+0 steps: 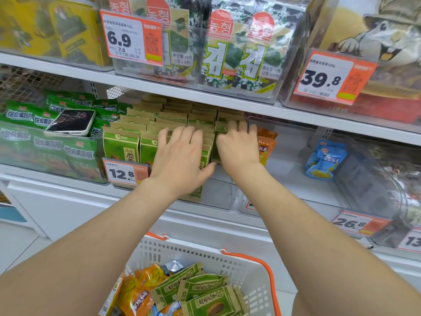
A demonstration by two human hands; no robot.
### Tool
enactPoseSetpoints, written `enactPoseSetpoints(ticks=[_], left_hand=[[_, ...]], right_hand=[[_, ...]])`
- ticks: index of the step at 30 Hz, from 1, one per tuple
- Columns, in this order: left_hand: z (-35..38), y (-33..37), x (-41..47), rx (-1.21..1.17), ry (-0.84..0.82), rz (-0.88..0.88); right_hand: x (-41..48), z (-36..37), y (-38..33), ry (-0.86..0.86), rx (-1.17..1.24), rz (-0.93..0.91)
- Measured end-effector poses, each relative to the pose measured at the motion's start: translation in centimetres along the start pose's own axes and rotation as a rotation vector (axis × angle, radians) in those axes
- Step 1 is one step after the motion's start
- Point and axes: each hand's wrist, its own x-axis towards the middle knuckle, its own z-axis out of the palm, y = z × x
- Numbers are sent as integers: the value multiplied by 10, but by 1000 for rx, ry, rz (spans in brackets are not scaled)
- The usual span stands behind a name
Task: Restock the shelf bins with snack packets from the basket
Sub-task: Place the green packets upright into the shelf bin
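1. One phone (71, 122) lay on the green crisp bags (57, 147). Orange packets (267, 142) stood just beside my right grip (237, 145).
2. The white shelves (68, 73) carried clear bins.
3. My left grip (180, 156) lay flat and open on the binned green seed packets (118, 144). The right curled round some of them.
4. I counted one blue packet (325, 160) and three green ones in the basket (250, 265).

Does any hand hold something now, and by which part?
The left hand lies flat on top of the green packets, holding nothing. The right hand curls its fingers over the next row's top edges; a grip cannot be told.
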Motion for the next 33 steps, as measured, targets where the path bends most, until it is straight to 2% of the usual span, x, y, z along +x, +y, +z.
enactPoseSetpoints(ticks=[6,10,15,22,28,30,32,33], left_hand=[[-3,-8,-6,-31,-31,100],[-4,-10,-8,-62,-50,127],[-7,-13,-11,-129,-55,145],[-22,-8,-19,-186,-18,129],[-36,4,-36,-209,113,224],[-38,7,-43,-228,36,266],[-38,12,-53,-242,-178,234],[-35,14,-59,-206,-293,222]], right_hand=[[1,3,-5,-343,-239,-146],[5,7,-11,-417,-326,-154],[8,10,-14,-433,-305,-146],[-9,-9,2,-339,-58,-157],[-56,-12,27,-77,73,-195],[-73,-15,31,51,137,-209],[-93,-21,32,147,235,-215],[-103,-20,31,134,282,-225]])
